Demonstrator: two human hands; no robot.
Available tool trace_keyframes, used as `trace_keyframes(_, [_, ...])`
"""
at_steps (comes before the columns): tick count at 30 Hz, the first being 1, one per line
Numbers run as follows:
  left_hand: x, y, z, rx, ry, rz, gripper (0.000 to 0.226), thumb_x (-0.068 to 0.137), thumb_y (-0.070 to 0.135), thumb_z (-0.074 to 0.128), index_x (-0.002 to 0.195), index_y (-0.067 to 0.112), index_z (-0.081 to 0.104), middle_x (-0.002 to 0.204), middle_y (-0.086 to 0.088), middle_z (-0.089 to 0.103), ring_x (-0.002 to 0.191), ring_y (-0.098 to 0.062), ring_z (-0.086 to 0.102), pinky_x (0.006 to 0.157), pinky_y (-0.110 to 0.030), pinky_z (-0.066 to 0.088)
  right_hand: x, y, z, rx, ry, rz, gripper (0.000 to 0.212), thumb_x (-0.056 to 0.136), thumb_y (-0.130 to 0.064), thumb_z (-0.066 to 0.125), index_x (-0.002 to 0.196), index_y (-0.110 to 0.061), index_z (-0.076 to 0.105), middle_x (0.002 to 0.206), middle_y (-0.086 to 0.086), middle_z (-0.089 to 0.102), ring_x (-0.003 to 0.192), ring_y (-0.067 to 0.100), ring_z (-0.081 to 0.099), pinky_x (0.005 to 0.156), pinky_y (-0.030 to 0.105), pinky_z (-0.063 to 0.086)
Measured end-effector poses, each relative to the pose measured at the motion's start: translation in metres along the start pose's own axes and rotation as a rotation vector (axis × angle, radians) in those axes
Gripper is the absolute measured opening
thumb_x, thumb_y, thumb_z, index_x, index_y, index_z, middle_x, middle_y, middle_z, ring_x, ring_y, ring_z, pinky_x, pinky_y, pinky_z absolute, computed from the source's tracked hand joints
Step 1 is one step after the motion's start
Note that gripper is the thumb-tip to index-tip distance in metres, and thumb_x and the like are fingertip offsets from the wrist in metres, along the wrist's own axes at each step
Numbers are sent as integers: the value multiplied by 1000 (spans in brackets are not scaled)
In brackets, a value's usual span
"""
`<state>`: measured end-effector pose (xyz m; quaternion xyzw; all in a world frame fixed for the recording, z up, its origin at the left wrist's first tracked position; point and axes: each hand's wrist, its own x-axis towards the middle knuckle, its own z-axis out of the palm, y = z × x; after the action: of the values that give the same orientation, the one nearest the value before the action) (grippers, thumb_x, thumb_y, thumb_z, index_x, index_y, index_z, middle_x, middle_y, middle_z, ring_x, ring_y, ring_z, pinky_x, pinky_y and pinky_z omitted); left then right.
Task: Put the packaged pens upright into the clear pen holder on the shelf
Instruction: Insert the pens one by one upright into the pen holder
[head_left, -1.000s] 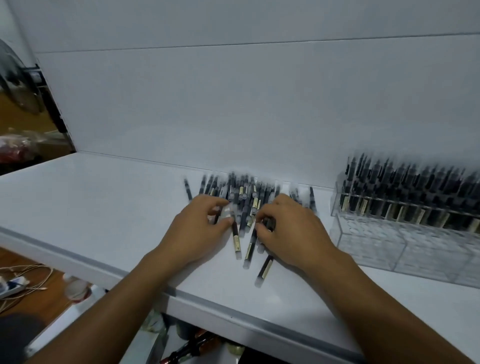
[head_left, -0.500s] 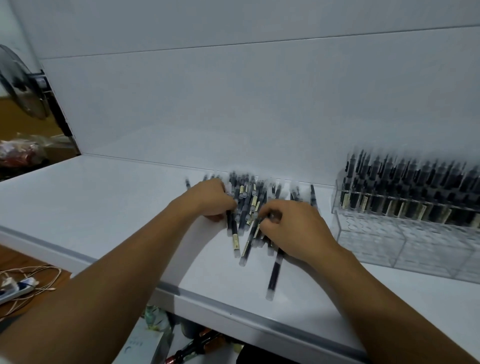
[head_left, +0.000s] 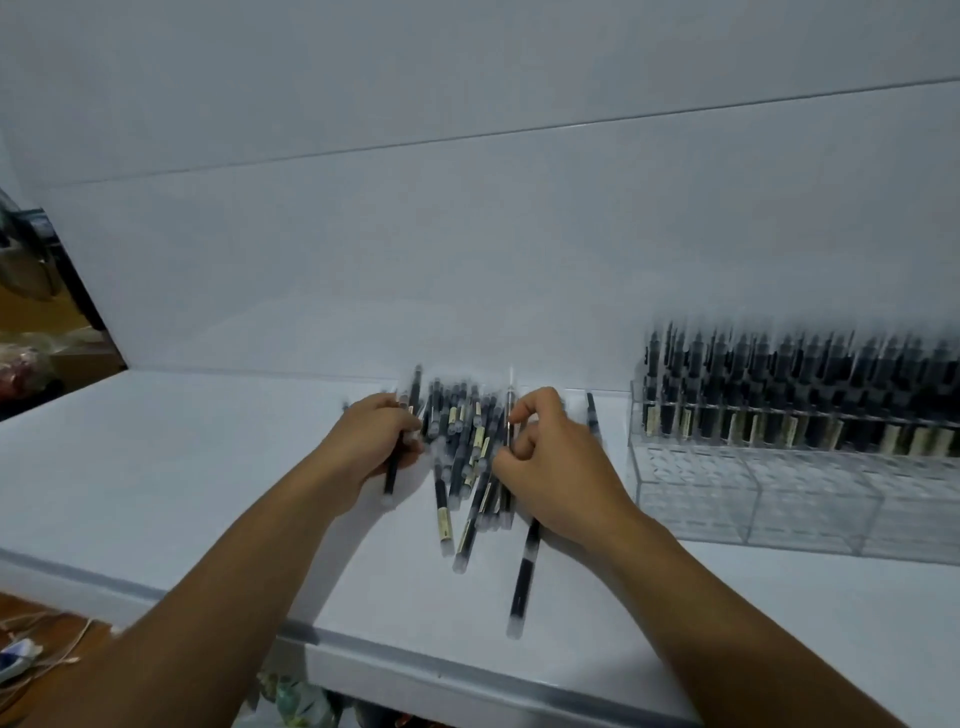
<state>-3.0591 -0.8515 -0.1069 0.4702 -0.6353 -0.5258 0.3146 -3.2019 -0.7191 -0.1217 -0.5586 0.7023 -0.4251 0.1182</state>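
Note:
A heap of packaged black pens (head_left: 462, 447) lies on the white shelf (head_left: 182, 467) near the back wall. My left hand (head_left: 374, 441) grips a few pens at the heap's left side, its fingers curled round them. My right hand (head_left: 550, 467) sits on the heap's right side and pinches a pen that sticks up between thumb and fingers. One pen (head_left: 524, 571) lies apart, pointing toward the shelf's front edge. The clear pen holder (head_left: 779, 493) stands at the right, its back rows filled with several upright pens (head_left: 800, 395).
The shelf's front edge (head_left: 415, 660) runs diagonally below my forearms. White wall panels rise behind the heap. Clutter and cables (head_left: 31, 649) lie on the floor at lower left, and dark objects (head_left: 31, 260) stand beyond the shelf's left end.
Both hands have shifted a little toward the back of the heap. My left hand has closed round a few pens, and my right has lifted one pen's end upward.

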Motion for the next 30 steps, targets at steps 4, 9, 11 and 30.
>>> trace_keyframes(4, [-14, 13, 6, -128, -29, 111, 11, 95, 4, 50, 92, 7, 60, 78, -10, 55, 60, -14, 56, 61, -27, 43, -3, -6, -5, 186, 46, 56, 36, 92, -21, 59, 119, -33, 38, 77, 4, 65, 70, 12, 60, 69, 26, 49])
trace_keyframes(9, [-35, 38, 34, -270, -163, 203, 17, 93, 5, 51, 103, 10, 65, 81, -1, 61, 60, -12, 51, 56, -24, 40, -7, -14, -35, 320, 78, 51, 17, 92, -25, 62, 104, -34, 55, 83, -4, 69, 75, 9, 64, 74, 28, 53])
trace_keyframes(11, [-41, 48, 49, -330, -217, 233, 16, 93, 6, 51, 101, 10, 63, 80, 2, 62, 58, -11, 49, 52, -23, 36, -10, -12, -57, 345, 115, 35, 16, 91, -24, 63, 103, -33, 57, 81, -6, 70, 70, 9, 63, 73, 31, 53])
trace_keyframes(30, [-76, 97, 245, -398, -846, 124, 24, 96, 12, 46, 106, 8, 68, 73, -2, 64, 45, -9, 41, 36, -17, 28, -84, 110, -263, 222, 738, 220, 22, 91, -24, 67, 111, -16, 71, 94, -3, 71, 83, 11, 65, 64, 24, 52])
